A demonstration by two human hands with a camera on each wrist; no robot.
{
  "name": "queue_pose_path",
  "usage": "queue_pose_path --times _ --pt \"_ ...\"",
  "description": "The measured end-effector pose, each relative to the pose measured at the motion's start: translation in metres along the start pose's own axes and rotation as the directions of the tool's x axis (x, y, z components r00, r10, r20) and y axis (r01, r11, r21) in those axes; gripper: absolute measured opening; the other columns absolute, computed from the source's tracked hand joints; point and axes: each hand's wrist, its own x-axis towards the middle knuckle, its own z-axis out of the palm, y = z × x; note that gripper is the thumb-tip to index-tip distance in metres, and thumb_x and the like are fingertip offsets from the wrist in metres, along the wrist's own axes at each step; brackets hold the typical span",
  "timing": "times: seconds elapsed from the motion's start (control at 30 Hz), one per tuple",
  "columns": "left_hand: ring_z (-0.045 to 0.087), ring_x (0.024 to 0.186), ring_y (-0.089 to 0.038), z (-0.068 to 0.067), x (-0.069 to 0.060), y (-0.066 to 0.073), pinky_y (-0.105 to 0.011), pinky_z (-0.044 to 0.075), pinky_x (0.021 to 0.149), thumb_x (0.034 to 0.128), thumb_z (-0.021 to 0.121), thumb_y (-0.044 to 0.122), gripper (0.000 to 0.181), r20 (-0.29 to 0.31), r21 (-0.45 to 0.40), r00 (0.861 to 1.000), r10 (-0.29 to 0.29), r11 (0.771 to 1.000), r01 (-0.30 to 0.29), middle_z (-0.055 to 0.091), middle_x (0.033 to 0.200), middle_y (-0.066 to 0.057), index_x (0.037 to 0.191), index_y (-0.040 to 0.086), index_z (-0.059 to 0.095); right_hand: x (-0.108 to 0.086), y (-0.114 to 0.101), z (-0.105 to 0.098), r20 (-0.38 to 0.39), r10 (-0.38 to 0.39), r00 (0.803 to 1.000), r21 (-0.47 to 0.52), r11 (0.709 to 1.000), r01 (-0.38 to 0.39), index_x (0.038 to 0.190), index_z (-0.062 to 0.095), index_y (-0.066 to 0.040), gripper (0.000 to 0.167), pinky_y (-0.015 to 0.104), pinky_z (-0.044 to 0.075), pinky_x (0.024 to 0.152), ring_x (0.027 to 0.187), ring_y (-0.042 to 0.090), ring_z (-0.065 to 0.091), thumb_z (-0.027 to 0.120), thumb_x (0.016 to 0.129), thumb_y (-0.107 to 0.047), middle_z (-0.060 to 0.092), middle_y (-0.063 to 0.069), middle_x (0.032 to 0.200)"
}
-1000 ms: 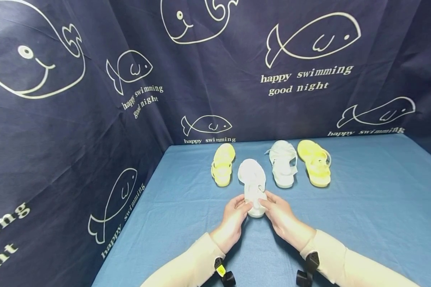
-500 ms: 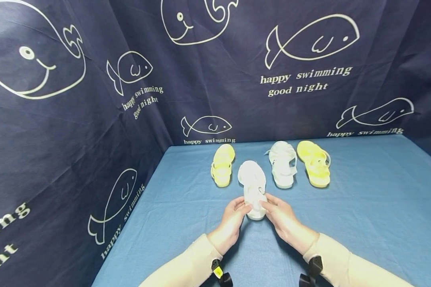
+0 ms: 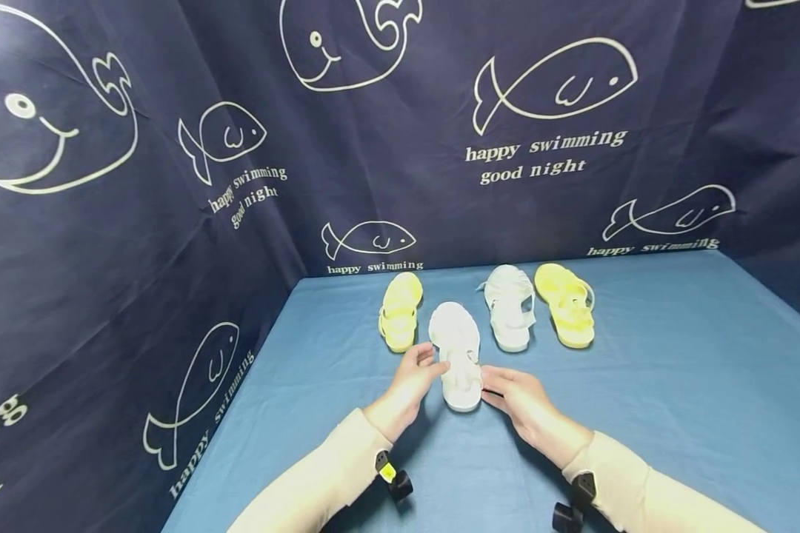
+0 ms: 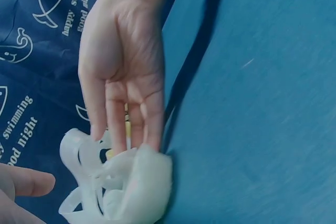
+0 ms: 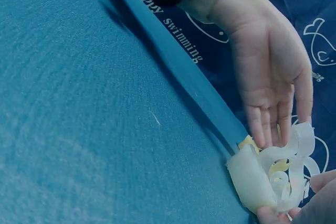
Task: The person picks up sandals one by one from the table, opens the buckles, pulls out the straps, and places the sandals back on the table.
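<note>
A white strappy sandal lies on the blue cloth with its near end between my two hands. On its left side, my left hand has its fingers loosely extended and its thumb by the straps. My right hand is at the sandal's right edge, its fingers mostly straight. In the left wrist view, the left fingers reach to the sandal without curling round it. The right wrist view has the right fingers extended just above the sandal; whether they touch is unclear.
A yellow sandal lies behind the white one to the left. Farther right are a pale sandal and another yellow sandal. A dark blue curtain with fish drawings stands behind and to the left of the blue cloth.
Both hands have let go their grip on the white sandal's near end. The left hand has moved left and its fingers have spread. The head view has shifted slightly.
</note>
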Motion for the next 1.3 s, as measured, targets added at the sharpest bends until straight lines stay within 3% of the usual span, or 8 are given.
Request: queue_pose_path --times 0.3,0.67,0.83,0.9,1.0,1.17,1.2,1.3 --pt "0.023 0.147 -0.032 -0.008 0.026 0.010 -0.045 0.022 0.120 0.0886 0.068 0.014 0.066 0.125 0.151 0.992 0.027 0.987 -0.046 0.033 0.155 -0.015 0.145 0.003 0.037 0.002 0.002 -0.003 -0.014 0.009 1.000 0.033 0.999 -0.009 0.134 0.042 0.019 0.046 0.035 0.048 0.103 0.108 0.011 0.059 0.056 0.097 -0.005 0.045 0.031 0.141" --pt "0.028 0.145 -0.027 -0.011 0.056 0.026 -0.046 0.024 0.119 0.0878 0.070 0.016 0.053 0.312 0.316 0.948 0.063 0.934 -0.166 0.042 0.151 -0.010 0.137 0.008 0.052 0.004 0.003 -0.004 -0.041 -0.012 0.999 0.003 1.000 0.012 0.129 0.048 0.020 0.042 0.019 0.055 0.082 0.086 0.001 0.062 0.056 0.093 0.000 0.065 0.016 0.119" --pt "0.042 0.136 -0.020 -0.007 0.064 0.035 -0.040 0.032 0.116 0.0850 0.073 0.018 0.042 0.377 0.462 0.922 0.089 0.845 -0.270 0.055 0.140 -0.003 0.126 0.016 0.064 0.004 0.003 -0.005 -0.037 -0.015 0.999 0.018 1.000 0.015 0.128 0.047 0.021 0.042 0.019 0.055 0.081 0.085 0.001 0.063 0.055 0.093 0.001 0.066 0.013 0.115" --pt "0.046 0.133 -0.018 -0.006 0.068 0.038 -0.037 0.036 0.113 0.0849 0.074 0.018 0.039 0.425 0.493 0.901 0.089 0.812 -0.313 0.059 0.135 -0.001 0.123 0.016 0.066 0.005 0.003 -0.005 -0.028 -0.013 1.000 0.024 1.000 0.014 0.129 0.046 0.021 0.041 0.019 0.055 0.081 0.085 0.001 0.063 0.055 0.093 0.002 0.066 0.012 0.115" --pt "0.052 0.125 -0.016 -0.004 0.076 0.042 -0.031 0.041 0.108 0.0843 0.075 0.017 0.037 0.521 0.519 0.847 0.109 0.747 -0.416 0.065 0.126 -0.002 0.120 0.014 0.068 0.005 0.004 -0.004 -0.024 -0.012 1.000 0.034 0.999 0.013 0.129 0.045 0.021 0.041 0.019 0.055 0.081 0.085 0.002 0.063 0.055 0.094 0.002 0.066 0.012 0.114" --pt "0.059 0.112 -0.016 -0.001 0.085 0.046 -0.022 0.045 0.098 0.0843 0.076 0.015 0.032 0.664 0.550 0.739 0.116 0.593 -0.587 0.069 0.115 -0.003 0.115 0.008 0.069 0.004 0.005 -0.004 -0.023 -0.007 1.000 0.049 0.999 0.009 0.130 0.044 0.022 0.042 0.020 0.055 0.082 0.084 0.003 0.062 0.055 0.095 0.001 0.067 0.010 0.110" --pt "0.060 0.110 -0.016 -0.001 0.085 0.047 -0.021 0.046 0.096 0.0844 0.075 0.015 0.031 0.679 0.556 0.727 0.103 0.574 -0.601 0.069 0.113 -0.003 0.114 0.007 0.070 0.004 0.005 -0.004 -0.020 -0.007 1.000 0.051 0.999 0.008 0.130 0.044 0.022 0.042 0.020 0.055 0.082 0.084 0.003 0.062 0.055 0.095 0.001 0.067 0.009 0.109" --pt "0.061 0.102 -0.014 0.000 0.085 0.047 -0.018 0.048 0.085 0.0835 0.076 0.016 0.027 0.698 0.586 0.713 0.064 0.523 -0.620 0.070 0.108 -0.002 0.109 0.009 0.071 0.006 0.005 -0.005 -0.012 -0.007 1.000 0.060 0.998 0.007 0.130 0.044 0.022 0.042 0.020 0.055 0.082 0.084 0.003 0.062 0.054 0.095 0.001 0.067 0.008 0.107"
